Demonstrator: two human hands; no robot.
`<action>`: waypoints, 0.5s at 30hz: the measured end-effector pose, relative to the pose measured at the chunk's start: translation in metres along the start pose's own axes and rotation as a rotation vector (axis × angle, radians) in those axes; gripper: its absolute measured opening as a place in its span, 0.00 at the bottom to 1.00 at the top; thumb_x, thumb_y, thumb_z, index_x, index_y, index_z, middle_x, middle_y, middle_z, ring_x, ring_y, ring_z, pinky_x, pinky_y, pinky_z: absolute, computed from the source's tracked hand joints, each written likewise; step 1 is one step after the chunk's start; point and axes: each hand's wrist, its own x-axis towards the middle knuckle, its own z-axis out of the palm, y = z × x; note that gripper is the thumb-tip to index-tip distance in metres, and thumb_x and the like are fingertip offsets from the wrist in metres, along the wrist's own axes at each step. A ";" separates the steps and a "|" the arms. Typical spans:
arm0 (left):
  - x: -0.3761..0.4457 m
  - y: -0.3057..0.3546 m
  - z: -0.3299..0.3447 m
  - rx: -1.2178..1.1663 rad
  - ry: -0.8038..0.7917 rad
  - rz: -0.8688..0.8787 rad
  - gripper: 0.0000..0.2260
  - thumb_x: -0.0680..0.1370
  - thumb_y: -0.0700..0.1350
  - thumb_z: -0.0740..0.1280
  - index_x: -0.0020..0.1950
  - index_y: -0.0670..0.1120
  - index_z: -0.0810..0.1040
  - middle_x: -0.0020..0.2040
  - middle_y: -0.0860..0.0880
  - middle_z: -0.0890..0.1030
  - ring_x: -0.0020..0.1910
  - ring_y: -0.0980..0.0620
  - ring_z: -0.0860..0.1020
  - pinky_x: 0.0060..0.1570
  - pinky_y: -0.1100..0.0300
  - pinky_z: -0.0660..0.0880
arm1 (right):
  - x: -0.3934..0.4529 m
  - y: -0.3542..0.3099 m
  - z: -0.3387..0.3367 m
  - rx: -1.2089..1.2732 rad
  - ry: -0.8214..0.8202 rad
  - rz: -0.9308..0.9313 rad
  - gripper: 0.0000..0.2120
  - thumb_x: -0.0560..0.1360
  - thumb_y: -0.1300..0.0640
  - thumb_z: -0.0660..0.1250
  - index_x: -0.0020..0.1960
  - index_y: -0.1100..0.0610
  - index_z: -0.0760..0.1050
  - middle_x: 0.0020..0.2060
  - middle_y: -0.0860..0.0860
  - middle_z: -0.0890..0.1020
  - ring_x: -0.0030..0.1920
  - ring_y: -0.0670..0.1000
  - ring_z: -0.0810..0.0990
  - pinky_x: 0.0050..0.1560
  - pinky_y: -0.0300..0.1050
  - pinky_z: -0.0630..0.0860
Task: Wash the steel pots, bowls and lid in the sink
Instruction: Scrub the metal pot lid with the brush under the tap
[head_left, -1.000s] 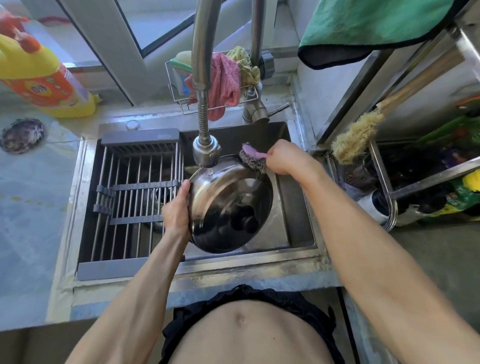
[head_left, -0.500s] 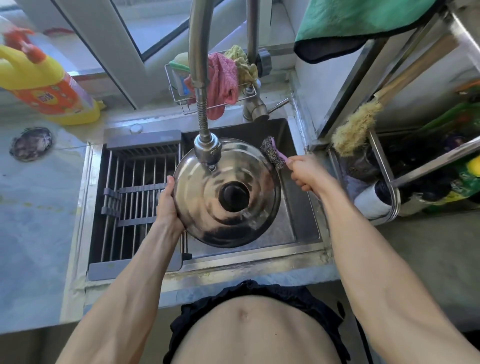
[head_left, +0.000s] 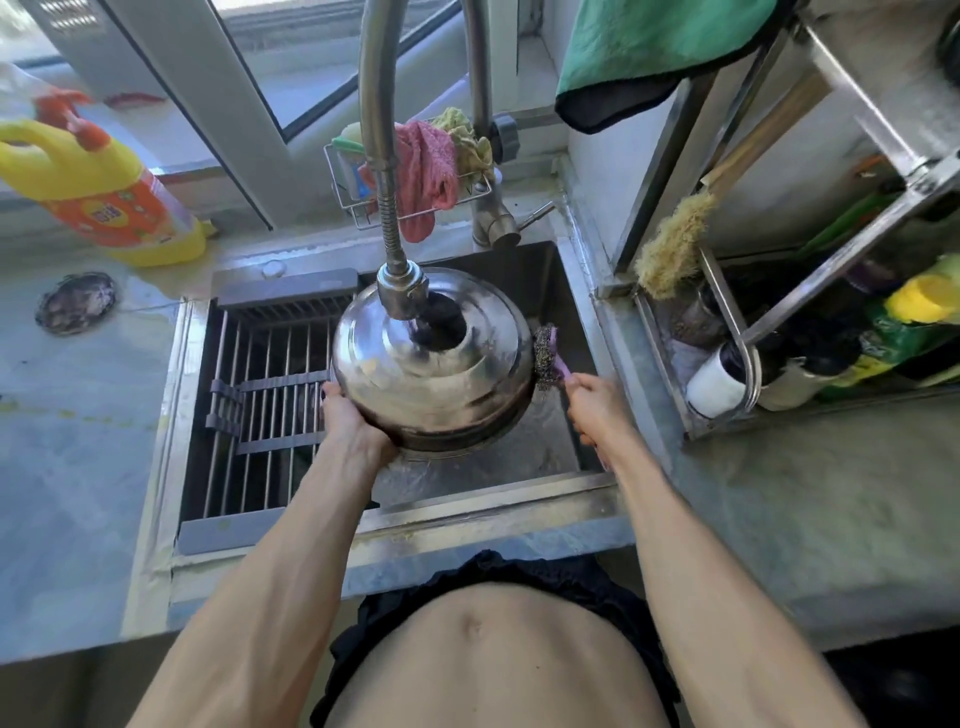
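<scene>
Left hand (head_left: 353, 426) grips the lid (head_left: 431, 358) by its near-left rim; right hand (head_left: 592, 402) pinches a scourer (head_left: 545, 356) against the right edge. The lid sits under the faucet head (head_left: 402, 291), over the sink (head_left: 488, 491). Domed polished steel, rigid, light, judged slippery wet; rim hold is soundest.

Detergent bottle (head_left: 111, 192): yellow, orange label, on the counter far left of the fingers.
Wire caddy (head_left: 415, 179): behind the fingers, holding pink and yellow cloths.
Green towel (head_left: 654, 47): hanging above right.
Brush (head_left: 672, 244): bristly, perhaps a scrubber, right of the fingers.
Drying rack (head_left: 270, 384): just left of the fingers.
</scene>
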 end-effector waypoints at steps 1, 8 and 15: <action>-0.006 -0.004 0.002 -0.007 0.014 0.003 0.29 0.75 0.72 0.63 0.57 0.49 0.86 0.55 0.44 0.86 0.56 0.39 0.83 0.58 0.36 0.79 | -0.005 0.002 0.001 0.004 0.011 -0.009 0.14 0.82 0.56 0.58 0.46 0.61 0.79 0.28 0.50 0.70 0.28 0.49 0.67 0.28 0.41 0.61; -0.044 -0.036 0.034 -0.184 0.042 0.037 0.32 0.78 0.74 0.55 0.54 0.50 0.85 0.48 0.48 0.87 0.48 0.44 0.85 0.57 0.44 0.81 | -0.030 0.010 0.013 0.003 0.096 -0.077 0.14 0.82 0.52 0.56 0.43 0.52 0.76 0.31 0.46 0.73 0.35 0.53 0.72 0.38 0.45 0.66; -0.058 -0.055 0.051 -0.333 0.096 -0.055 0.37 0.76 0.76 0.54 0.71 0.52 0.78 0.68 0.50 0.80 0.67 0.43 0.78 0.69 0.42 0.73 | -0.074 0.008 0.015 -0.113 0.254 -0.340 0.11 0.83 0.58 0.57 0.52 0.58 0.78 0.35 0.49 0.78 0.33 0.49 0.72 0.29 0.36 0.62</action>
